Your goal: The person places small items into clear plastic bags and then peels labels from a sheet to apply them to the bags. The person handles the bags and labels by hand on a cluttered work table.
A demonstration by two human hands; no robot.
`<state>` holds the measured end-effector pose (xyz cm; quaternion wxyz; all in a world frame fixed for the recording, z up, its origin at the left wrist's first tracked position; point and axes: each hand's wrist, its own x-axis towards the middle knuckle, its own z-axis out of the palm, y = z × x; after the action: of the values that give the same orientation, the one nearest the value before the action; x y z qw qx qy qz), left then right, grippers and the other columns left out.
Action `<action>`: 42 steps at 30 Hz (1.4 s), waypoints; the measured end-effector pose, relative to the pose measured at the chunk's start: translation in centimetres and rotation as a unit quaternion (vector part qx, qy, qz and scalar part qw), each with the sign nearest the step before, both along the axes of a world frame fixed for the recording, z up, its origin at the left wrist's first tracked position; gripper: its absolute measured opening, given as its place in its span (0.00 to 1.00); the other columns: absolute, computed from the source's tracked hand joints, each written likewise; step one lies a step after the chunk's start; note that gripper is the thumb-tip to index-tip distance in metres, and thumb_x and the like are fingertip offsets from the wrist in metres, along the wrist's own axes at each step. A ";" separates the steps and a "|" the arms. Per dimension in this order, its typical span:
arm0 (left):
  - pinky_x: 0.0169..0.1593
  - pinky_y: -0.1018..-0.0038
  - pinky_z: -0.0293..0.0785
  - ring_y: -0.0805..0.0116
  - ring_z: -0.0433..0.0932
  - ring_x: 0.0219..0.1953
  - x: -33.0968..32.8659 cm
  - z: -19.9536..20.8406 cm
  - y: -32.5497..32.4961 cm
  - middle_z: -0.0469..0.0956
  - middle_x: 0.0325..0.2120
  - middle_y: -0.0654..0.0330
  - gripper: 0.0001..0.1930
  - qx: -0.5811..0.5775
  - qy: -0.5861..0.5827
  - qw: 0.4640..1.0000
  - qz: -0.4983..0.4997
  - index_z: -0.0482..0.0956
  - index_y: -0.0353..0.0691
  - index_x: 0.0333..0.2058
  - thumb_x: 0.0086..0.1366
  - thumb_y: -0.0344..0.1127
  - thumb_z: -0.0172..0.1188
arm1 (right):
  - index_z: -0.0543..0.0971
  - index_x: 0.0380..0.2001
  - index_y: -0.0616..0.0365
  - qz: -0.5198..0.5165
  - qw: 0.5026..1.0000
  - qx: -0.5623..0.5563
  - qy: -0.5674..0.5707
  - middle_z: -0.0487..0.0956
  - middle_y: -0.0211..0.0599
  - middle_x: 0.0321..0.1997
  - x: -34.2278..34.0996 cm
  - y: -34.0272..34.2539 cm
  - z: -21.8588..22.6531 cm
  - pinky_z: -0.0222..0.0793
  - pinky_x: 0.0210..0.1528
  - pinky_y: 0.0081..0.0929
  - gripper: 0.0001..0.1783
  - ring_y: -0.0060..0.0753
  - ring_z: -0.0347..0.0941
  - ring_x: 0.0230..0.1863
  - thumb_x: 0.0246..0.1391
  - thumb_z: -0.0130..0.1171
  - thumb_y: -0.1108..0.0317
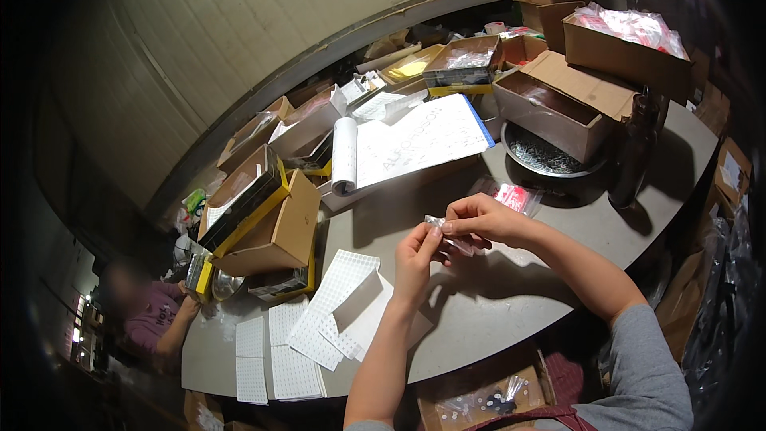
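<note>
Above the grey table (503, 303), my two hands meet and pinch a small clear plastic bag (459, 246). My left hand (415, 259) grips its near side between thumb and fingers. My right hand (485, 219) is closed on its upper edge; what lies inside the bag is too small to make out. Just beyond my right hand, a clear packet with red and white print (517, 198) lies on the table. Sheets of small printed labels (295, 351) are spread to the left of my left forearm, some overlapping and one folded up.
A large notepad (423, 144) rests ahead, with open cardboard boxes (271, 223) around it. At the right stand a metal bowl of small dark parts (542, 152) and a dark upright object (636, 152). Below the table edge sits a parts box (447, 411). A person (155, 311) works at the left.
</note>
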<state>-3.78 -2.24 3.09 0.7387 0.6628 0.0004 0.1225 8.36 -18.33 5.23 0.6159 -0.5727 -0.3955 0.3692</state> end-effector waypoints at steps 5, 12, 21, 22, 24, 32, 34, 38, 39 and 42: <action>0.32 0.80 0.71 0.79 0.76 0.29 0.2 -1.3 -0.1 0.79 0.27 0.64 0.09 0.049 -0.057 0.996 0.039 0.77 0.36 0.33 0.72 0.33 0.54 | 0.77 0.27 0.61 -0.115 0.985 0.049 -0.122 0.75 0.23 0.21 -0.5 0.4 -0.7 0.61 0.20 0.17 0.11 0.12 0.68 0.21 0.60 0.60 0.65; 0.29 0.80 0.70 0.81 0.74 0.22 -0.4 -0.2 -1.5 0.77 0.17 0.65 0.11 0.248 -0.022 0.952 0.176 0.75 0.33 0.24 0.65 0.32 0.59 | 0.75 0.26 0.61 -0.304 0.801 0.100 -0.506 0.79 0.40 0.32 0.4 -0.3 0.4 0.72 0.29 0.28 0.05 0.32 0.77 0.27 0.49 0.62 0.73; 0.25 0.73 0.68 0.73 0.73 0.18 -0.7 0.7 -2.1 0.73 0.15 0.59 0.13 0.318 -0.065 0.921 0.217 0.73 0.35 0.24 0.67 0.35 0.59 | 0.81 0.20 0.59 -0.296 0.620 0.098 -0.720 0.80 0.44 0.51 -1.9 -0.8 1.5 0.74 0.43 0.34 0.10 0.39 0.79 0.44 0.45 0.66 0.64; 0.24 0.72 0.67 0.72 0.72 0.18 -0.7 0.6 -2.1 0.73 0.14 0.58 0.13 0.327 -0.064 0.915 0.228 0.73 0.35 0.25 0.67 0.35 0.59 | 0.81 0.21 0.59 -0.304 0.637 0.089 -0.703 0.80 0.45 0.51 -2.3 -0.8 1.6 0.74 0.43 0.35 0.11 0.40 0.79 0.44 0.46 0.65 0.62; 0.24 0.69 0.69 0.65 0.74 0.17 -0.8 0.4 -2.1 0.74 0.16 0.55 0.12 0.366 -0.109 0.895 0.228 0.74 0.36 0.27 0.68 0.37 0.59 | 0.82 0.22 0.60 -0.307 0.671 0.056 -0.672 0.80 0.46 0.50 -2.6 -0.9 1.2 0.74 0.42 0.37 0.14 0.43 0.78 0.44 0.48 0.64 0.59; 0.24 0.66 0.71 0.58 0.76 0.18 -0.7 0.1 -3.4 0.76 0.18 0.55 0.06 0.456 -0.213 0.839 0.207 0.76 0.38 0.31 0.65 0.33 0.62 | 0.80 0.32 0.59 -0.222 0.766 -0.136 -0.587 0.78 0.43 0.38 -3.0 -1.2 0.1 0.77 0.42 0.41 0.11 0.46 0.77 0.45 0.51 0.64 0.62; 0.24 0.66 0.70 0.58 0.76 0.19 -0.6 -0.4 -3.5 0.75 0.18 0.55 0.06 0.452 -0.227 0.841 0.193 0.76 0.39 0.30 0.64 0.32 0.62 | 0.80 0.31 0.58 -0.233 0.756 -0.131 -0.598 0.78 0.42 0.38 -3.0 -0.8 -0.4 0.77 0.42 0.41 0.09 0.45 0.76 0.46 0.48 0.65 0.66; 0.24 0.65 0.71 0.57 0.77 0.19 -0.3 -1.3 -3.2 0.75 0.19 0.55 0.06 0.453 -0.243 0.840 0.176 0.75 0.39 0.29 0.63 0.30 0.62 | 0.81 0.26 0.56 -0.254 0.698 -0.012 -0.669 0.79 0.41 0.36 -1.4 -0.1 -2.2 0.77 0.42 0.40 0.05 0.45 0.77 0.46 0.46 0.65 0.68; 0.24 0.65 0.71 0.57 0.77 0.19 -0.3 -1.4 -3.1 0.76 0.19 0.55 0.06 0.457 -0.244 0.838 0.173 0.75 0.39 0.29 0.63 0.30 0.62 | 0.81 0.25 0.57 -0.254 0.701 -0.015 -0.666 0.80 0.41 0.36 -1.4 -0.1 -2.1 0.77 0.41 0.41 0.05 0.46 0.77 0.45 0.46 0.65 0.68; 0.24 0.65 0.72 0.57 0.77 0.20 -0.3 -1.3 -3.2 0.76 0.19 0.55 0.06 0.463 -0.245 0.832 0.183 0.75 0.39 0.29 0.63 0.31 0.62 | 0.81 0.32 0.59 -0.201 0.784 -0.130 -0.573 0.80 0.46 0.49 -1.7 -0.2 -0.6 0.78 0.44 0.41 0.09 0.50 0.79 0.47 0.45 0.65 0.68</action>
<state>-4.09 -5.42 1.78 0.2850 0.8636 -0.1161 0.3994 6.65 -18.50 4.62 0.2553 -0.8201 -0.4999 -0.1112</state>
